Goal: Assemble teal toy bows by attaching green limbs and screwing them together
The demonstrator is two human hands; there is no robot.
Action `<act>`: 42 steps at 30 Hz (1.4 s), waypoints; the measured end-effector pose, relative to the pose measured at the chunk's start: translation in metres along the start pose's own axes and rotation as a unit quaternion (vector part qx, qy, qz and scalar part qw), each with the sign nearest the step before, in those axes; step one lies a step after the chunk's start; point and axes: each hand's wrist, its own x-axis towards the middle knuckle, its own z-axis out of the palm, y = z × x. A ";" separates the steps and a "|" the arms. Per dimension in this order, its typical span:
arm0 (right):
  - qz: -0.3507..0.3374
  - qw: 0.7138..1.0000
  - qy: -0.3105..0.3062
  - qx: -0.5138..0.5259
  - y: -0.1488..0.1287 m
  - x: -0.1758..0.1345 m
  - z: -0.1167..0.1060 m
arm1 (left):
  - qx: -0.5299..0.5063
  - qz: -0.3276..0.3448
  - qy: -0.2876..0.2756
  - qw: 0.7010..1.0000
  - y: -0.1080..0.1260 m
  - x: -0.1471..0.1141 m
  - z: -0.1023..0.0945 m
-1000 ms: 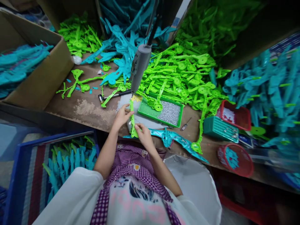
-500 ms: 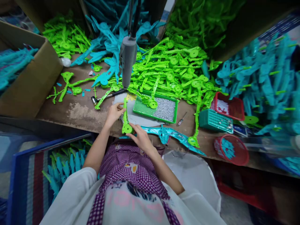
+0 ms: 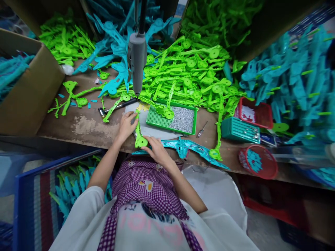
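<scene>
My left hand (image 3: 127, 126) pinches the upper end of a lime-green plastic part (image 3: 140, 141), long and narrow with a round disc at its near end. The fingers of my right hand (image 3: 157, 151) are closed at the disc end. The green part lies over the left portion of a blue bow-shaped plastic piece (image 3: 196, 150), which runs along the table's front edge with thin wires on it. A grey hanging power screwdriver (image 3: 137, 62) points down just beyond my left hand.
A green tray (image 3: 195, 122) of small silvery screws stands beyond my hands. Piled green parts (image 3: 191, 62) fill the back. A hammer (image 3: 128, 103), a small screwdriver (image 3: 202, 129), a teal basket (image 3: 235, 130) and a red basket (image 3: 272, 165) lie around. A cardboard box (image 3: 31, 94) stands left.
The camera view has shifted slightly, so the bench appears a little further left and up. Both hands stay on the green part, with no clear change of grip.
</scene>
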 end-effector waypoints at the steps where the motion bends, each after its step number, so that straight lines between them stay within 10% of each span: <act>1: -0.002 1.000 -0.004 -0.006 0.001 -0.001 0.000 | 0.002 0.005 0.000 1.000 0.000 -0.001 0.001; 12: -0.001 0.990 0.093 -0.101 0.005 -0.013 0.013 | 0.124 -0.003 -0.040 0.991 0.018 -0.010 0.004; 26: -0.157 0.977 -0.027 -0.142 0.022 -0.004 -0.009 | 0.109 -0.016 -0.025 0.994 0.015 -0.013 0.009; 42: -0.133 0.965 0.080 -0.212 0.019 -0.022 0.022 | 0.076 0.031 -0.034 0.996 0.008 -0.027 0.000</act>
